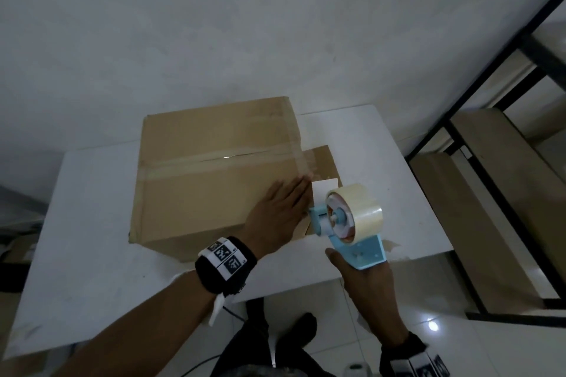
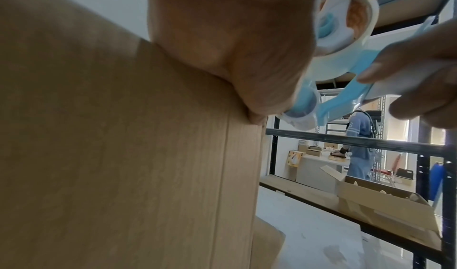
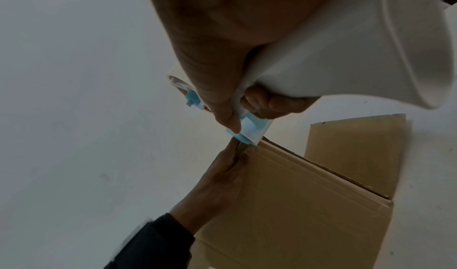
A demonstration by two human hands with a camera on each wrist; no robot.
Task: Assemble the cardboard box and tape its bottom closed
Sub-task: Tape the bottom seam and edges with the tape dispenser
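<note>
A brown cardboard box (image 1: 211,174) stands upside down on a white table (image 1: 92,223), its closed flaps facing up with clear tape along the centre seam (image 1: 220,157). My left hand (image 1: 281,208) lies flat with straight fingers on the box's top near its right edge (image 2: 222,38), also seen from below (image 3: 222,175). My right hand (image 1: 364,281) grips the handle of a blue tape dispenser (image 1: 346,223) that carries a roll of clear tape (image 1: 364,211). The dispenser's front end sits at the box's right edge beside my left fingertips (image 3: 243,134).
One box flap (image 1: 318,159) sticks out flat on the table to the right of the box. A black metal shelf rack (image 1: 505,162) with wooden boards stands at the right. Another person (image 2: 358,146) works at a far table. A white wall is behind.
</note>
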